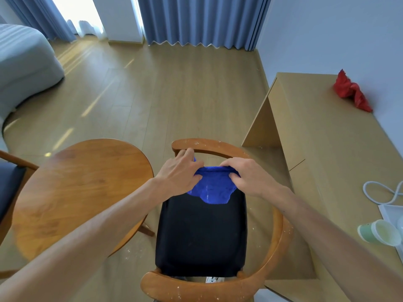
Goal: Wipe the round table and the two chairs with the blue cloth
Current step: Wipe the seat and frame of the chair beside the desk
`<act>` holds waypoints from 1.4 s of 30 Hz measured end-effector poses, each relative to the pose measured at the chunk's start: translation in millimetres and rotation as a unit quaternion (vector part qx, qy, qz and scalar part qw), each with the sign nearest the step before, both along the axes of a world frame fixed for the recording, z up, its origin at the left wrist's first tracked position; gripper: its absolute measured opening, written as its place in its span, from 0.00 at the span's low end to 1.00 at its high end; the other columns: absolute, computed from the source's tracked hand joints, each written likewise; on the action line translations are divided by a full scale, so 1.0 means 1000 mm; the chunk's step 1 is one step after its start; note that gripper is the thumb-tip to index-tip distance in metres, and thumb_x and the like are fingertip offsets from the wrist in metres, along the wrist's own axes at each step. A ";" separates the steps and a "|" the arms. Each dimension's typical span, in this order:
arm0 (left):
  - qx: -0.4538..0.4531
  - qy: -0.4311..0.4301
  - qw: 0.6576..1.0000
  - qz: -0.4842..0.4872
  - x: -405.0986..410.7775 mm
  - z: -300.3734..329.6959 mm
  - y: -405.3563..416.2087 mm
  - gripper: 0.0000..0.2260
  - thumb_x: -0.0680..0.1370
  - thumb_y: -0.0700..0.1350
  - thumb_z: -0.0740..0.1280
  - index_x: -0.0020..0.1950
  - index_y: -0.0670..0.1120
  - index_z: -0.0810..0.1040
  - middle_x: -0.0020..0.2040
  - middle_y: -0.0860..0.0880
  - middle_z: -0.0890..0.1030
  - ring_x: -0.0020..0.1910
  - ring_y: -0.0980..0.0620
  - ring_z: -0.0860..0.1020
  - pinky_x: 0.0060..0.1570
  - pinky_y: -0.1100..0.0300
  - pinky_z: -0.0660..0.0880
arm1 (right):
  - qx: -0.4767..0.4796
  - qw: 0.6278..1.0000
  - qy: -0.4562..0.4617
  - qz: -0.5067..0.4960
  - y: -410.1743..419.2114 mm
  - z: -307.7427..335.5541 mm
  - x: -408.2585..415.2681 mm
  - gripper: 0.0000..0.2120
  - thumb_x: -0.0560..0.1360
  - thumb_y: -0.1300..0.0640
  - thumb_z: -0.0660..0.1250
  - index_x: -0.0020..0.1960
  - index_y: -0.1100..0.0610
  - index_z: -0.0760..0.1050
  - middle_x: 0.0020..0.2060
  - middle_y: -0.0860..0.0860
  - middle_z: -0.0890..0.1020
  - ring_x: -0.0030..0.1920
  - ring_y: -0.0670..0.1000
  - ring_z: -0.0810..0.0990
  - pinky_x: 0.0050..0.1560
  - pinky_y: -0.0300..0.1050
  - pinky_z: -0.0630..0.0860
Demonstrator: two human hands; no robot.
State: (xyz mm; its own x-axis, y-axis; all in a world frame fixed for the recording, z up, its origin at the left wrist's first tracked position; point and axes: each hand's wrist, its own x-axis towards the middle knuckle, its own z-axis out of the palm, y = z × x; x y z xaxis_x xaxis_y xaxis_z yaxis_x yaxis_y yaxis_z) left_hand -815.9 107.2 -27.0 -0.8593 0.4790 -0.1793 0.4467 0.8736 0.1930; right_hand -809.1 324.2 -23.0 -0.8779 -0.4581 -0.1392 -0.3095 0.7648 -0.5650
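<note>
The blue cloth (pixel 212 190) hangs bunched between both hands, above the far end of a chair's black seat (pixel 200 238). My left hand (pixel 181 173) pinches the cloth's left side, and its fingertips reach the chair's curved wooden rail (pixel 209 146). My right hand (pixel 246 175) grips the cloth's right side. White specks dot the chair's wooden frame (pixel 281 234). The round wooden table (pixel 80 192) stands just left of this chair. A second chair (pixel 11 179) with a dark seat shows at the left edge, mostly cut off.
A light wooden desk (pixel 322 136) runs along the right wall with a red cloth (pixel 351 92), a white cable (pixel 379 190) and cups (pixel 379 233) on it. A bed (pixel 24 62) lies far left. Blue curtains (pixel 196 20) hang at the back above the wooden floor.
</note>
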 end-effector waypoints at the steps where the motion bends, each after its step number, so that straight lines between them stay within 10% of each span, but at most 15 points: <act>1: -0.014 0.034 0.999 -0.005 -0.001 -0.002 -0.001 0.12 0.79 0.50 0.60 0.59 0.47 0.76 0.55 0.47 0.67 0.55 0.49 0.67 0.51 0.57 0.70 | -0.007 1.000 -0.010 -0.011 -0.001 0.000 0.001 0.16 0.76 0.67 0.59 0.59 0.55 0.77 0.52 0.48 0.81 0.50 0.46 0.77 0.51 0.38 0.75; 5: -0.054 0.068 0.996 -0.005 -0.002 -0.008 0.003 0.13 0.80 0.51 0.56 0.54 0.47 0.77 0.54 0.49 0.73 0.55 0.49 0.69 0.58 0.54 0.65 | -0.016 0.999 -0.014 -0.044 -0.007 0.000 0.002 0.15 0.75 0.66 0.59 0.57 0.55 0.77 0.50 0.48 0.81 0.48 0.45 0.76 0.46 0.32 0.71; 11: 0.093 -0.067 0.983 0.146 -0.001 -0.010 0.016 0.05 0.80 0.45 0.55 0.50 0.47 0.70 0.37 0.48 0.77 0.36 0.47 0.77 0.41 0.52 0.76 | -0.042 0.993 -0.034 -0.108 -0.020 -0.006 0.009 0.12 0.74 0.65 0.61 0.54 0.55 0.77 0.45 0.48 0.81 0.44 0.46 0.77 0.41 0.32 0.70; 19: 0.332 -0.255 0.816 0.397 -0.009 0.000 0.037 0.06 0.79 0.41 0.60 0.54 0.48 0.72 0.42 0.47 0.80 0.38 0.49 0.82 0.40 0.54 0.82 | -0.097 0.981 -0.121 -0.119 -0.036 -0.006 0.011 0.24 0.66 0.43 0.73 0.57 0.50 0.72 0.48 0.42 0.77 0.46 0.44 0.78 0.41 0.34 0.72; 23: 0.407 -0.339 0.751 0.393 -0.008 0.003 0.036 0.10 0.76 0.36 0.59 0.53 0.47 0.74 0.42 0.44 0.85 0.38 0.48 0.85 0.48 0.49 0.82 | -0.036 0.992 -0.054 -0.104 -0.029 -0.012 0.009 0.22 0.70 0.55 0.73 0.60 0.52 0.70 0.50 0.45 0.73 0.49 0.46 0.74 0.43 0.35 0.68; 27: 0.356 -0.278 0.842 0.297 -0.008 -0.005 0.020 0.12 0.75 0.35 0.64 0.53 0.49 0.78 0.35 0.49 0.84 0.36 0.54 0.83 0.42 0.60 0.80 | -0.088 0.988 -0.061 -0.108 -0.011 -0.009 0.003 0.17 0.69 0.64 0.67 0.55 0.49 0.74 0.48 0.45 0.78 0.47 0.42 0.76 0.44 0.33 0.69; 30: 0.262 -0.198 0.932 0.156 -0.003 -0.019 0.008 0.20 0.72 0.41 0.72 0.63 0.50 0.75 0.50 0.52 0.78 0.49 0.56 0.76 0.52 0.62 0.74 | -0.123 0.984 -0.080 -0.096 0.000 -0.005 0.003 0.18 0.69 0.66 0.65 0.54 0.48 0.76 0.47 0.40 0.80 0.49 0.39 0.77 0.46 0.31 0.73; 42: 0.342 -0.200 0.902 0.171 0.024 -0.088 0.019 0.09 0.73 0.43 0.72 0.52 0.48 0.77 0.46 0.54 0.82 0.45 0.57 0.80 0.44 0.66 0.75 | -0.056 0.990 -0.117 -0.052 0.004 -0.064 0.026 0.27 0.71 0.59 0.70 0.66 0.45 0.67 0.54 0.45 0.75 0.53 0.44 0.76 0.52 0.38 0.75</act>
State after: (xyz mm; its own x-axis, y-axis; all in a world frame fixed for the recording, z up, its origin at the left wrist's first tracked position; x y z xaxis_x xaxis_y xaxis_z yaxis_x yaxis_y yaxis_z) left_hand -791.5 125.8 -114.9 -0.9098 0.3145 -0.2707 -0.0510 0.5626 0.8251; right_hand -783.3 328.2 -87.1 -0.8705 -0.3919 -0.2978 -0.0836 0.7140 -0.6951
